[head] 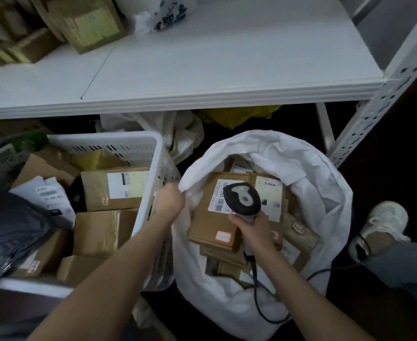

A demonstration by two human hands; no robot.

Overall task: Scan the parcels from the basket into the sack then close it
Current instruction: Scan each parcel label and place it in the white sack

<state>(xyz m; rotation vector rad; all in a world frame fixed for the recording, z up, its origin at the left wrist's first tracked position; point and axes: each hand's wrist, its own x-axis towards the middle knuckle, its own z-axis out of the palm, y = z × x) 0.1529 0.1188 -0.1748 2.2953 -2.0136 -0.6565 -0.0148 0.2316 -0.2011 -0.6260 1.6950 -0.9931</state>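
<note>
A white sack [320, 193] stands open on the floor at the right, holding several cardboard parcels [209, 225] with white labels. My left hand [169, 201] grips the sack's left rim where it meets the basket. My right hand [254, 230] holds a grey handheld scanner [244, 199] by its handle over the top parcel in the sack; its cable trails down over the sack's front. The white slatted basket [151, 173] at the left holds several more brown boxes [115, 188], a yellow bag and a dark plastic parcel [8, 232].
A white shelf board [202, 70] on a perforated metal post [384, 99] overhangs the floor just beyond the sack and basket. Boxes sit at its far left. A leg and white shoe [384, 222] are to the right of the sack. Crumpled bags lie under the shelf.
</note>
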